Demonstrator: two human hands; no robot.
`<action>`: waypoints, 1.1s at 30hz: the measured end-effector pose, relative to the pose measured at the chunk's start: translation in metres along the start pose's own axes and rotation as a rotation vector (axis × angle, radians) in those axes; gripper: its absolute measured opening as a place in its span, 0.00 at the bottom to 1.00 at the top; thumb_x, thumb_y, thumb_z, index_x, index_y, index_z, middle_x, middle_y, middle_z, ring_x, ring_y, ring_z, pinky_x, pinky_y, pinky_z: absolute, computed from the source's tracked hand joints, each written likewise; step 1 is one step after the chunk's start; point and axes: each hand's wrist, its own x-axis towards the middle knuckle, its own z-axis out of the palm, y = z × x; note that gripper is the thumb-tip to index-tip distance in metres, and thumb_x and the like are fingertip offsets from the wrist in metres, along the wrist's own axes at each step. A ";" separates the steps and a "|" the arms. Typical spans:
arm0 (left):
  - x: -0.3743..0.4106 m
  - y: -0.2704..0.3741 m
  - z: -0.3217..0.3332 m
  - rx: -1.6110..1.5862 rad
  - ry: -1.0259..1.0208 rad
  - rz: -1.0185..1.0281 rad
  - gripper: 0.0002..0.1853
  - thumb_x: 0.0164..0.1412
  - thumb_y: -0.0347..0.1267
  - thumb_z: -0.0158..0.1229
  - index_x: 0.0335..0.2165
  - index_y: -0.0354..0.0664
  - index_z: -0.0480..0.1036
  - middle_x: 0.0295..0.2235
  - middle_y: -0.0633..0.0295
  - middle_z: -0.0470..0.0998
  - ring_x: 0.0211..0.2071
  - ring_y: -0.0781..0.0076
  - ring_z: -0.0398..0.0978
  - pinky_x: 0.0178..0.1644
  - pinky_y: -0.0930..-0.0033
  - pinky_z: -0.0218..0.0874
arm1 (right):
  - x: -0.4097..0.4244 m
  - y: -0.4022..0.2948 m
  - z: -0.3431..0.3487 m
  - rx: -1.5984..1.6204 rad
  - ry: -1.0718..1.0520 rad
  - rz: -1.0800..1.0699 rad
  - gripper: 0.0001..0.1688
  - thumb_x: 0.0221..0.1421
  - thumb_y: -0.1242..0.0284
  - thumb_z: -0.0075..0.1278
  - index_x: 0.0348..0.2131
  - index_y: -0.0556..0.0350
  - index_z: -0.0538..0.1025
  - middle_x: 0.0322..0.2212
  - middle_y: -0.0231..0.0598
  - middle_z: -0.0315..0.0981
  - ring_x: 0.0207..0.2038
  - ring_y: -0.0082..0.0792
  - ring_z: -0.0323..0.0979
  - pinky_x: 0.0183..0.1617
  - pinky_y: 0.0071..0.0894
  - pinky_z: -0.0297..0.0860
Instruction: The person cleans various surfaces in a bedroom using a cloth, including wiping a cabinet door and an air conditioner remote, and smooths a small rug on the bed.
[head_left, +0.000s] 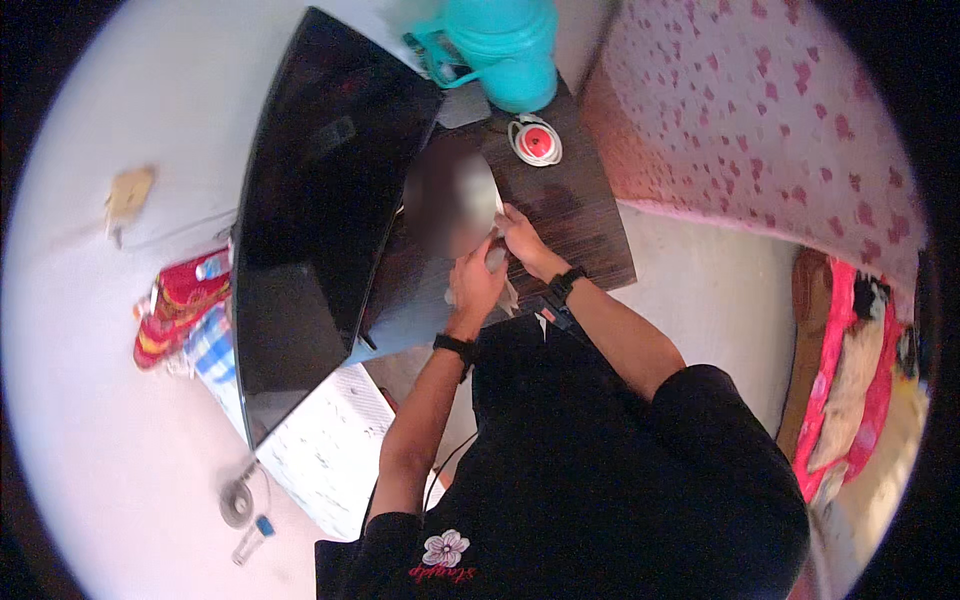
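Note:
Close together above the dark wooden table (570, 202), my two hands hold a pale object (499, 201). A blurred patch covers most of it, so its kind cannot be told. My left hand (478, 283) is nearer to me, its fingers curled beside a small greyish rounded part (495, 259). On the other side, my right hand (523, 238) pinches the pale edge. Some crumpled whitish material (510, 298) shows just below the left hand. Both wrists wear black bands.
A large black flat-screen television (322, 187) stands along the table's left. At the back are a teal jug (517, 52) and a coiled white cable around a red disc (537, 141). Papers with writing (330, 450) lie lower left; a patterned pink curtain (750, 112) hangs at right.

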 end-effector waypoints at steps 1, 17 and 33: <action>-0.009 0.005 -0.005 -0.038 0.046 -0.040 0.19 0.50 0.29 0.63 0.43 0.40 0.72 0.40 0.51 0.75 0.43 0.48 0.73 0.44 0.55 0.66 | -0.004 0.002 -0.004 -0.033 -0.053 -0.025 0.19 0.67 0.68 0.38 0.53 0.54 0.68 0.45 0.34 0.70 0.44 0.23 0.68 0.45 0.27 0.66; -0.138 -0.013 -0.065 -0.508 0.492 -0.310 0.17 0.52 0.32 0.64 0.40 0.34 0.75 0.35 0.46 0.79 0.39 0.50 0.77 0.43 0.61 0.67 | -0.102 0.028 0.064 -0.158 -0.511 0.107 0.20 0.66 0.70 0.36 0.55 0.55 0.64 0.48 0.40 0.70 0.48 0.32 0.71 0.49 0.35 0.72; -0.436 -0.176 -0.157 -0.656 0.770 -0.638 0.18 0.52 0.31 0.62 0.42 0.37 0.76 0.37 0.48 0.80 0.41 0.58 0.79 0.46 0.65 0.66 | -0.187 0.267 0.301 -0.703 -0.746 0.038 0.20 0.66 0.65 0.39 0.50 0.57 0.70 0.43 0.35 0.73 0.43 0.26 0.72 0.48 0.26 0.66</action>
